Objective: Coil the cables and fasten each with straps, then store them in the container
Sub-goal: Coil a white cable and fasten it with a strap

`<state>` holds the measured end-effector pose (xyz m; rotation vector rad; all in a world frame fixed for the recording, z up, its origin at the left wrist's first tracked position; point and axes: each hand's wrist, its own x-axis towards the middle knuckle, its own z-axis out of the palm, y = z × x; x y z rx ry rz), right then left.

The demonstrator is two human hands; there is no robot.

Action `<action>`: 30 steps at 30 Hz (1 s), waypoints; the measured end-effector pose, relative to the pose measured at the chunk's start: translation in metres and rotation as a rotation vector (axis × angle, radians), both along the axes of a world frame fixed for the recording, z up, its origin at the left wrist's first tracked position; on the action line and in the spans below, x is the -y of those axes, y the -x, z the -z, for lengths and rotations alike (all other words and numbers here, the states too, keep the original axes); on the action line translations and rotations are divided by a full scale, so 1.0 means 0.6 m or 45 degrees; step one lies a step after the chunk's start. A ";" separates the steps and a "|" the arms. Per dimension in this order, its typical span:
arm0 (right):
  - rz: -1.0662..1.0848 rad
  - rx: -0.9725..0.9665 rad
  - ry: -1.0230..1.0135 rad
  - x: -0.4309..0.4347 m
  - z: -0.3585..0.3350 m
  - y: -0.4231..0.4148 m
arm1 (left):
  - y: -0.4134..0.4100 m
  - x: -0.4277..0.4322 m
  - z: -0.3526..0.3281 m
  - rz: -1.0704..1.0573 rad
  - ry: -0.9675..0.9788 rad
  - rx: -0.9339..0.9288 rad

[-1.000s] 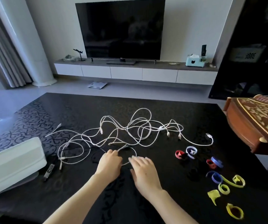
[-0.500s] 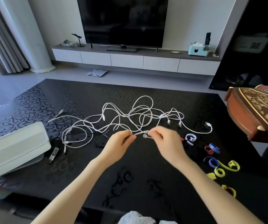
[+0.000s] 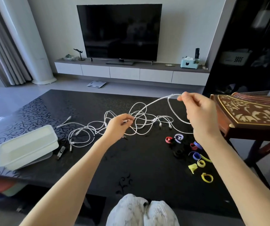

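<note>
A tangle of white cables (image 3: 108, 126) lies across the middle of the black table (image 3: 139, 168). My right hand (image 3: 198, 111) is raised at the right and pinches a bend of one white cable (image 3: 155, 102), which stretches taut down to my left hand (image 3: 118, 126). My left hand pinches the same cable just above the tangle. Several rolled straps lie at the right: red (image 3: 168, 139), blue (image 3: 196, 155), yellow (image 3: 207, 177). A white container (image 3: 26, 146) sits at the table's left edge.
A carved wooden instrument (image 3: 251, 113) on a stand juts in at the right, close to my right hand. A small dark adapter (image 3: 61, 151) lies beside the container. My knees (image 3: 142, 211) show under the near table edge. A television stands on a low cabinet at the back.
My hands rose from the table with one cable. The right hand then pulled it up and to the right, drawing it out of the tangle, while the left stayed near the pile.
</note>
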<state>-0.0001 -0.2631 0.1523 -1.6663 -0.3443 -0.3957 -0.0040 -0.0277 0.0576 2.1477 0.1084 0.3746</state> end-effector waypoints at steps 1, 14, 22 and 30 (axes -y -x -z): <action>-0.009 -0.014 0.026 -0.006 0.006 0.004 | -0.005 -0.007 0.009 -0.035 -0.091 -0.054; -0.186 -0.598 1.503 -0.106 0.245 -0.060 | 0.020 -0.109 0.169 -0.502 -0.507 -0.308; -0.160 -0.135 1.468 -0.247 0.309 -0.100 | -0.068 -0.138 0.198 -0.310 -1.076 -0.297; -0.298 -0.255 1.342 -0.227 0.348 -0.107 | -0.100 -0.152 0.138 -0.223 0.164 -0.267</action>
